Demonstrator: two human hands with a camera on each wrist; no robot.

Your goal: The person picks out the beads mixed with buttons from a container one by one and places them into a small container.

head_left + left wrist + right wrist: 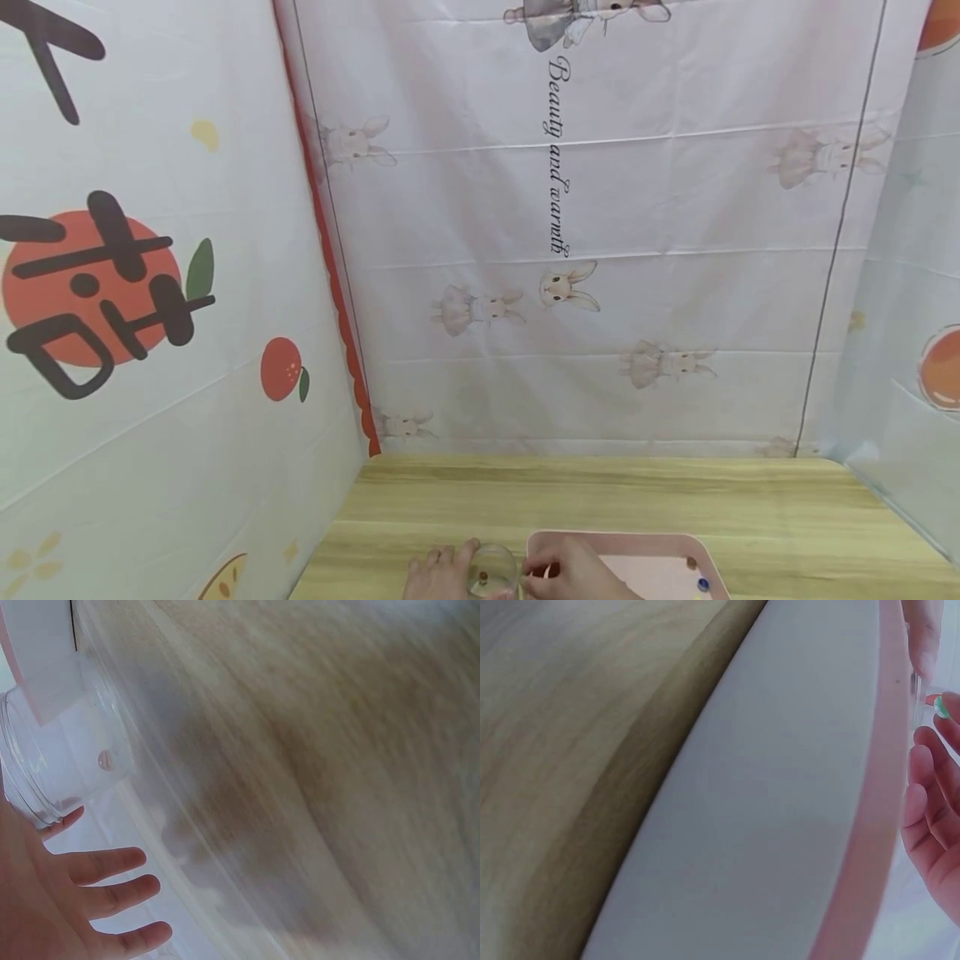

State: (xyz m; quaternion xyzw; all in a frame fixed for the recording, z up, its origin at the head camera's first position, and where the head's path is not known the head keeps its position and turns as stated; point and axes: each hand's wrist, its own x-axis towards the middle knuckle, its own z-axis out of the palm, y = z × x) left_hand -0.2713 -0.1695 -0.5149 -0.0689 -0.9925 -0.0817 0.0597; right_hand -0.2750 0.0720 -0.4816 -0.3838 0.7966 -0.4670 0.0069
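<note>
A clear, wide-mouthed jar [491,560] stands on the wooden table, with a small brownish round piece [482,577] inside at the bottom. My left hand [441,575] holds the jar from its left side, thumb across the front; in the left wrist view several fingers [112,896] stretch out below it. Just right of the rim is my right hand [568,570], over the left edge of a pink tray [622,543]. In the right wrist view its fingertips pinch a small glossy green piece [941,706], close to the jar.
Inside the tray, toward its right side, lie a small brown piece [691,563] and a blue round piece [702,585]. Printed cloth sheets [600,208] stand behind the table [450,492] and along both its sides.
</note>
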